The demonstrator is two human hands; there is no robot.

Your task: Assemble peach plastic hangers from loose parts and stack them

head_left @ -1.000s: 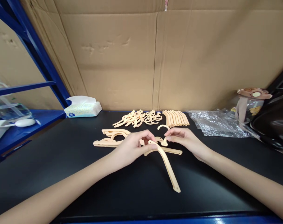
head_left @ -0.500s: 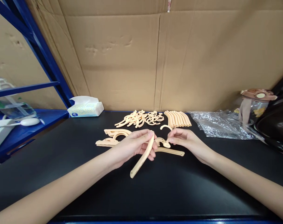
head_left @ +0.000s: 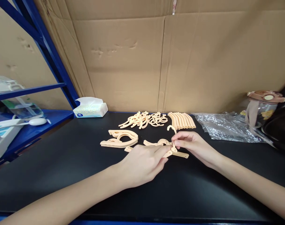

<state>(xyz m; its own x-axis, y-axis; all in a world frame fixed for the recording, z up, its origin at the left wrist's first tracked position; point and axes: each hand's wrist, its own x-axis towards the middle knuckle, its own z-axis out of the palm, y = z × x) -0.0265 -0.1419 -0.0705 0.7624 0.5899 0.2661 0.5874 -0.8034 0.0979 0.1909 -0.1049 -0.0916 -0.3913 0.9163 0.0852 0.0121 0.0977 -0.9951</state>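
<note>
My right hand (head_left: 191,144) pinches the stem of a beige hanger hook (head_left: 171,127), its curved end up and its round base down. My left hand (head_left: 144,162) is closed, back up, around a beige hanger arm (head_left: 167,154) held roughly level. The arm's right end meets or almost touches the hook's base; whether they are joined I cannot tell. Behind the hands lie more hanger parts (head_left: 149,143) and a straight hanger arm (head_left: 184,155), partly hidden. A folded hanger (head_left: 119,143) rests on the black table to the left.
Toward the back are a pile of loose hooks and small parts (head_left: 139,119) and a row of hanger arms (head_left: 181,120). A tissue pack (head_left: 92,107) stands back left. At right are clear plastic bags (head_left: 224,126) and a bottle (head_left: 265,107). A blue shelf frame (head_left: 55,68) borders the left.
My left hand has turned over and moved right, bringing the hanger arm from a slant to nearly level against the hook's base. The hook now stands more upright in my right hand.
</note>
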